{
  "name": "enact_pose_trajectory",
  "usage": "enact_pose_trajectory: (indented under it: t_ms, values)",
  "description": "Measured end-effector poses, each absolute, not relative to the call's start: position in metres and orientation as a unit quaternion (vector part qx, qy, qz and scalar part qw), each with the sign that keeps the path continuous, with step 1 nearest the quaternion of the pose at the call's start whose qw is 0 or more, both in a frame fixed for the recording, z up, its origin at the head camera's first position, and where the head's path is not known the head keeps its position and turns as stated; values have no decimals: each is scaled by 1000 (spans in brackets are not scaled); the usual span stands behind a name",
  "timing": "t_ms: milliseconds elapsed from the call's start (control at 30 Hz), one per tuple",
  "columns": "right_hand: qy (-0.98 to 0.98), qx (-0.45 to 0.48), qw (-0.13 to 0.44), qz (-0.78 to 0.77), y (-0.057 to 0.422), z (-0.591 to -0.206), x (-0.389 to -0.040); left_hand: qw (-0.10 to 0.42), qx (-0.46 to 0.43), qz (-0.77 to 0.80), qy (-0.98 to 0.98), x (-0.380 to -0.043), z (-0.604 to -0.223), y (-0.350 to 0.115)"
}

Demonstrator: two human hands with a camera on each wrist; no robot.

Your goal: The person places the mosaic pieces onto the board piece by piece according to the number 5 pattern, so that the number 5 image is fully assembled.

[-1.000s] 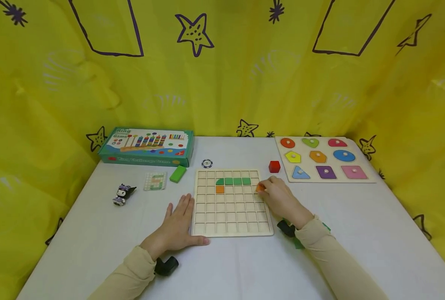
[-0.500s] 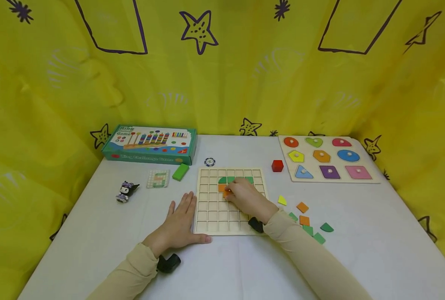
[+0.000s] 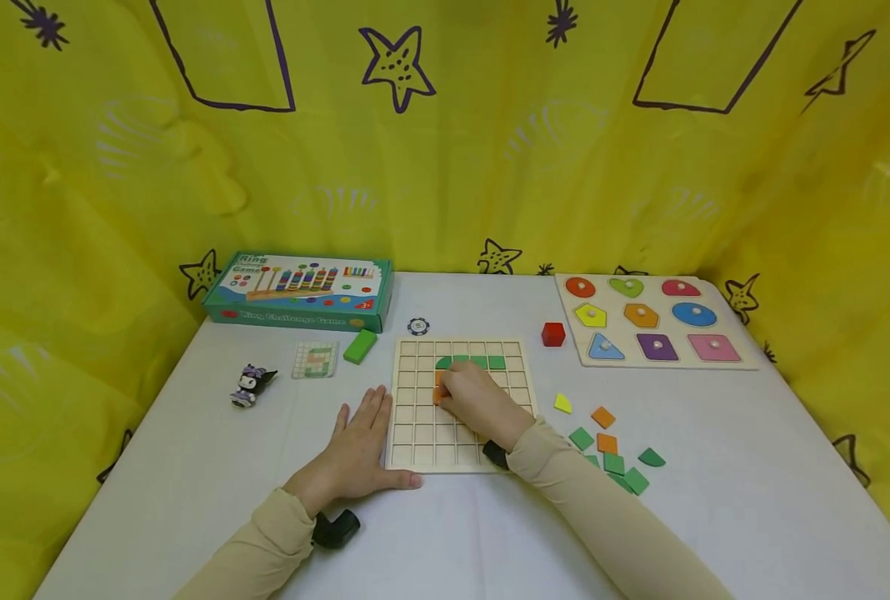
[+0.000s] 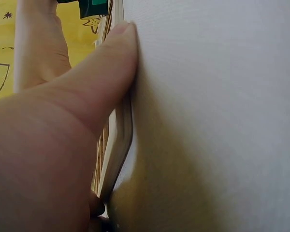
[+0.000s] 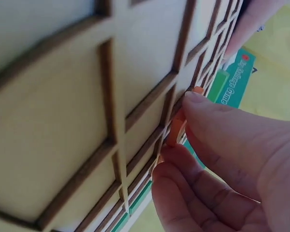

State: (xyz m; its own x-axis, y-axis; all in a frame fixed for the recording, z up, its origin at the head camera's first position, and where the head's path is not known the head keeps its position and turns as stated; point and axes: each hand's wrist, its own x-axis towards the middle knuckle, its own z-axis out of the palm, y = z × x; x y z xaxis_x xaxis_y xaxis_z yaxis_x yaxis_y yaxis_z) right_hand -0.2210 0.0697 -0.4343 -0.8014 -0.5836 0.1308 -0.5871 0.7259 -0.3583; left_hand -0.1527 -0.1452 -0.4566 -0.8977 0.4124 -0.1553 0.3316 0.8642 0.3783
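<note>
A wooden grid board (image 3: 415,433) lies on the white table with a row of green tiles (image 3: 497,362) in its second row. Over the board, my right hand (image 3: 482,404) pinches an orange square tile (image 5: 176,128) between thumb and fingers. That tile is at a cell just below another orange tile (image 3: 438,377), which the fingers partly cover. My left hand (image 3: 358,450) rests flat at the board's left edge, fingers straight, and its thumb (image 4: 111,58) lies along the front edge in the left wrist view.
Loose green, orange and yellow tiles (image 3: 613,463) lie right of the board. Behind stand a red cube (image 3: 553,334), a shape puzzle (image 3: 670,354) and a game box (image 3: 298,292). A pattern card (image 3: 314,360), green block (image 3: 360,347), poker chip (image 3: 418,326) and figurine (image 3: 250,386) are at left.
My right hand has carried the orange tile left from the board's right edge to the cell under the other orange tile. The loose tiles are uncovered. My left hand stays put.
</note>
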Motion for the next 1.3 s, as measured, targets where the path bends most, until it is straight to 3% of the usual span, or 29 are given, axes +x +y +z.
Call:
enact_pose_trajectory:
  t_ms: [600, 867, 1067, 1300]
  values:
    - [-923, 333, 34, 192, 87, -433, -208, 114, 194, 176, 958, -149, -456, -145]
    - [-946, 252, 56, 199, 172, -425, -201, 111, 194, 182, 958, -150, -457, -145]
    - [-974, 121, 5, 190, 240, -422, -190, 111, 197, 174, 958, -152, -452, -145]
    - [-980, 63, -36, 187, 264, -428, -177, 117, 201, 177, 956, -152, -454, -144]
